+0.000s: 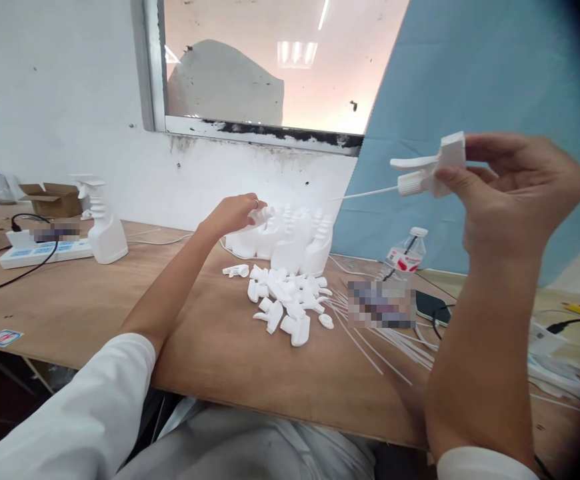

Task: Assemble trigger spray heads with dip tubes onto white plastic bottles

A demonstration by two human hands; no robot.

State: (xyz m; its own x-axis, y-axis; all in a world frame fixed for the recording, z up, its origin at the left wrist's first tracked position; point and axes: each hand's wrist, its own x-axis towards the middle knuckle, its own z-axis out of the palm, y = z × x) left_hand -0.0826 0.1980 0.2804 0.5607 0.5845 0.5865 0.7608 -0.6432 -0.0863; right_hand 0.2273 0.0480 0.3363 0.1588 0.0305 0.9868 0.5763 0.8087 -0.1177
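My right hand [505, 183] is raised at the right, its thumb and fingers closed on a white trigger spray head [453, 157]. A thin white dip tube [370, 194] sticks out of the head's collar toward the left. At the back of the table, my left hand [235, 212] has its fingers curled around the neck of a white spray bottle [243, 241] at the left end of a bottle group. Other white bottles [295, 240] stand close beside it. Loose spray heads [280, 287] lie in a pile in front of the bottles.
Several loose tubes [380, 333] fan out right of the pile, near a phone [430, 305] and a clear drink bottle [406, 252]. At the left are an assembled spray bottle [106, 227], a power strip [45, 252] with cables and a cardboard box [53, 199]. A wall closes off the back.
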